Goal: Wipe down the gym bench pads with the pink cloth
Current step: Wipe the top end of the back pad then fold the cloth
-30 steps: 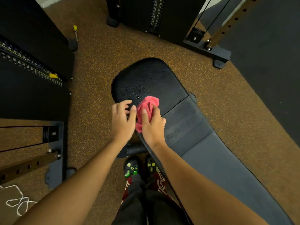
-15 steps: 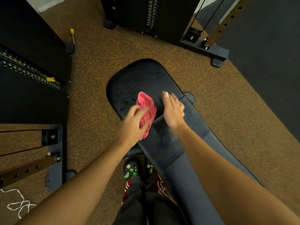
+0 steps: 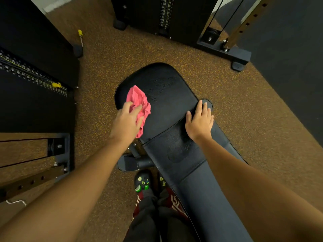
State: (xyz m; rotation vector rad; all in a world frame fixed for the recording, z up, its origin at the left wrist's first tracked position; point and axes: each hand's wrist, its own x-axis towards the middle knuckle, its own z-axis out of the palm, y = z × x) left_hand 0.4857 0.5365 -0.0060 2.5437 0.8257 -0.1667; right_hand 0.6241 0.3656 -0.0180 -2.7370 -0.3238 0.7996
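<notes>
Fingers of the left hand (image 3: 127, 121) were curled over a crumpled pink cloth (image 3: 139, 104), pressing it down on the left side of the rounded black seat pad (image 3: 167, 95) of a gym bench. Most of the cloth stuck out beyond the fingertips toward the pad's far left edge, while a lower fold hung out beneath the palm near the pad's near left edge.

The right hand (image 3: 200, 121) lay flat with its fingers spread and relaxed, gripping nothing. It rested across the seam where the seat pad met the long back pad (image 3: 206, 193), at the bench's right edge, with the fingertips reaching a small dark tab just beyond that edge. Both bare forearms reached in from the bottom corners of the view.

Small wet droplets speckled the middle of the seat pad, to the right of the cloth. The back pad ran from the seam down toward the lower right, with a faint embossed logo near the seam.

Below the bench, between the arms, a dark shoe (image 3: 142, 183) with green decorations stood on the brown speckled floor (image 3: 97, 147), beside a black bench foot (image 3: 128, 163). Black weight-stack machines (image 3: 35, 70) lined the left and top of the view.
</notes>
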